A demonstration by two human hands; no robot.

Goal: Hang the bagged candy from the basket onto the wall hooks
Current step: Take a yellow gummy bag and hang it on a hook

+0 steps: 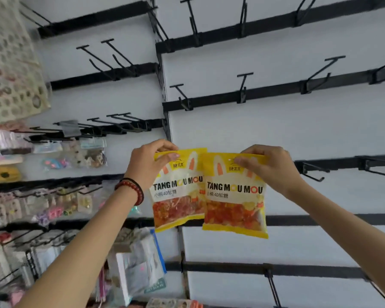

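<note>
I'm seeing the left hand [152, 166] pinching the left candy bag [178, 196], the right hand [270, 168] pinching the right candy bag [233, 203], both hanging long-axis vertical, tops up, before the wall [276, 130] under hooks [244, 86].

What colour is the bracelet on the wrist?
The bracelet on the left wrist is dark red beads with a thin black band, seen in the head view.
</note>
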